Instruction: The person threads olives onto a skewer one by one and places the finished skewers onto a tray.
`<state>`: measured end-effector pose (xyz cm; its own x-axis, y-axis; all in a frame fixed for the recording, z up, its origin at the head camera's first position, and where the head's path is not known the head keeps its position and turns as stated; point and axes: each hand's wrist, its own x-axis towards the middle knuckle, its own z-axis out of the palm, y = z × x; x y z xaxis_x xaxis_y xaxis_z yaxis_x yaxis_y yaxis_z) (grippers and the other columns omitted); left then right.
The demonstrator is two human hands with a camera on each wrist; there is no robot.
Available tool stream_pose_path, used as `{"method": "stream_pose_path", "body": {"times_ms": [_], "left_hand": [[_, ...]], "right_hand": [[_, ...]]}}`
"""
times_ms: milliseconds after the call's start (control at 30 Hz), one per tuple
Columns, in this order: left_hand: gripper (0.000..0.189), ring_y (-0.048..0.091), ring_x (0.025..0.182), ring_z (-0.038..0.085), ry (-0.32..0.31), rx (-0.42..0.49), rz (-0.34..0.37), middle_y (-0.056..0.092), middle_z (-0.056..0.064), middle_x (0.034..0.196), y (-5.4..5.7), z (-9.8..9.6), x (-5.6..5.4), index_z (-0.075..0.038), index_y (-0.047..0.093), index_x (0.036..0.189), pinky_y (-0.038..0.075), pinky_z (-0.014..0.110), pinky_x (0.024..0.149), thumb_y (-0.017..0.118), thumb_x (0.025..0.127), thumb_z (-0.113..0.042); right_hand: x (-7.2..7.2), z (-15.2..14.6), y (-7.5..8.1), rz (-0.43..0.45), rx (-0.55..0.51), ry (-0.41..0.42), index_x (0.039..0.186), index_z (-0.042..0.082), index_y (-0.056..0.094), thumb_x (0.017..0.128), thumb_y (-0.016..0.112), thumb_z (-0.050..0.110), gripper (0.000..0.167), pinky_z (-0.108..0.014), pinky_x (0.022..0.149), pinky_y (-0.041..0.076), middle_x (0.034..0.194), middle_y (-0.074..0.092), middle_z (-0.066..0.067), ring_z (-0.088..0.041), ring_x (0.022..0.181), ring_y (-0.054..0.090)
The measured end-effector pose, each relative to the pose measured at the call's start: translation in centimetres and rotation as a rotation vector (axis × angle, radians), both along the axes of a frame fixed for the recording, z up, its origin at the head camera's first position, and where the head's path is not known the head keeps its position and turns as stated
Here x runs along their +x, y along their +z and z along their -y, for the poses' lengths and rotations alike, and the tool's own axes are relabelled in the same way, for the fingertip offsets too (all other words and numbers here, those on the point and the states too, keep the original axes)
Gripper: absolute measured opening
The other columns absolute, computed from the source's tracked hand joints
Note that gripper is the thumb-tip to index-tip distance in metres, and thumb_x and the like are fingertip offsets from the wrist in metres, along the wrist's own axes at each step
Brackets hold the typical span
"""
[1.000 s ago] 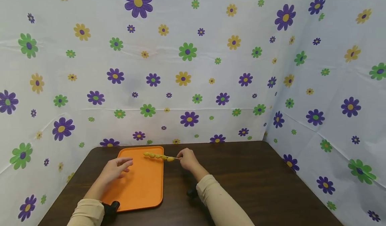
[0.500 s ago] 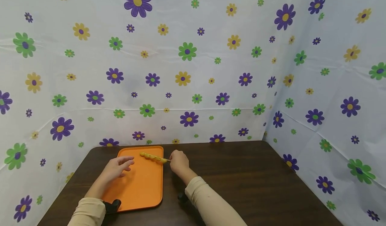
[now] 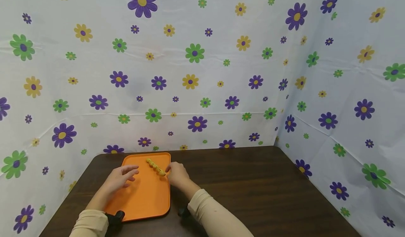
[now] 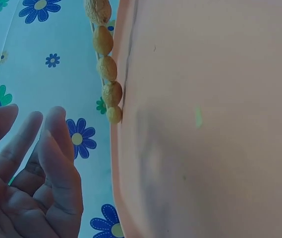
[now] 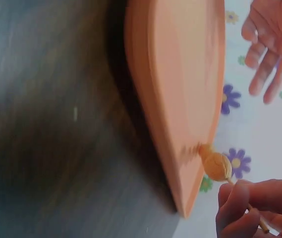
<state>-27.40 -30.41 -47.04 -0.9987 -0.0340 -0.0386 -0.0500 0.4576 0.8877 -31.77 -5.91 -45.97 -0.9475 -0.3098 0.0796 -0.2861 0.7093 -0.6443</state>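
My right hand (image 3: 178,175) pinches the bare end of a thin skewer (image 3: 155,167) at the tray's right edge. Several wrinkled, yellow-brown oval pieces are threaded along it, seen in a row in the left wrist view (image 4: 107,68). The skewer slants over the far part of an orange tray (image 3: 142,198); whether its tip touches the tray I cannot tell. In the right wrist view, thumb and fingers (image 5: 237,206) close on the stick just behind the largest piece. My left hand (image 3: 118,178) hovers over the tray's left side, fingers loosely bent, holding nothing.
The tray lies on the left half of a dark brown wooden table (image 3: 240,187). A white, flower-printed cloth (image 3: 215,100) hangs behind the table and along its sides. Each wrist carries a black camera mount, one near the tray's front-left corner (image 3: 115,217).
The right hand has travelled left to the tray's edge, bringing the skewer farther over the tray. The skewer now slants more steeply. The left hand has hardly moved.
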Motion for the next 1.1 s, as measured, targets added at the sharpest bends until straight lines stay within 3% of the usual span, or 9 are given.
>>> {"method": "stream_pose_path", "body": {"times_ms": [133,367,500,800,1100], "left_hand": [[0.05,0.065,0.103,0.028,0.003,0.005,0.004,0.064,0.023,0.13,0.0,0.3,0.3,0.003,0.052,0.143,0.059,0.042,0.083,0.056,0.106,-0.031],[0.052,0.064,0.106,0.032,0.007,0.011,0.003,0.063,0.024,0.131,0.2,0.4,0.5,0.003,0.052,0.144,0.058,0.044,0.084,0.057,0.105,-0.032],[0.051,0.063,0.108,0.034,-0.006,0.017,0.007,0.062,0.024,0.132,0.2,0.4,0.6,0.003,0.051,0.144,0.058,0.044,0.086,0.055,0.107,-0.031],[0.051,0.064,0.108,0.034,-0.019,0.024,-0.005,0.063,0.024,0.131,0.2,0.2,0.8,0.003,0.05,0.145,0.058,0.047,0.087,0.054,0.107,-0.031],[0.052,0.065,0.106,0.032,-0.013,0.023,-0.004,0.062,0.025,0.132,0.2,0.2,1.0,0.003,0.05,0.145,0.058,0.048,0.088,0.055,0.107,-0.031]], "right_hand": [[1.1,1.2,-0.2,0.061,-0.062,0.018,0.097,0.009,0.078,0.091,0.069,-0.003,0.017,-0.021,0.043,0.038,0.104,0.069,-0.01,-0.012,0.052,0.044],[3.0,3.4,-0.7,0.391,-0.368,0.018,0.09,-0.004,0.073,0.092,0.065,-0.011,0.01,-0.031,0.052,0.058,0.075,0.063,-0.014,-0.015,0.047,0.058],[3.9,4.5,-1.0,0.464,-0.425,0.006,0.096,-0.003,0.074,0.092,0.067,-0.01,0.01,-0.036,0.061,0.061,0.076,0.062,-0.011,-0.02,0.054,0.066],[5.4,5.8,-1.8,0.445,-0.438,0.06,0.113,-0.005,0.072,0.089,0.068,-0.012,0.025,-0.037,0.061,0.061,0.077,0.061,-0.007,-0.023,0.058,0.068],[5.9,5.3,-1.4,0.366,-0.292,0.115,0.125,0.008,0.071,0.092,0.069,-0.004,0.035,-0.031,0.057,0.059,0.071,0.063,-0.003,-0.022,0.058,0.069]]}}
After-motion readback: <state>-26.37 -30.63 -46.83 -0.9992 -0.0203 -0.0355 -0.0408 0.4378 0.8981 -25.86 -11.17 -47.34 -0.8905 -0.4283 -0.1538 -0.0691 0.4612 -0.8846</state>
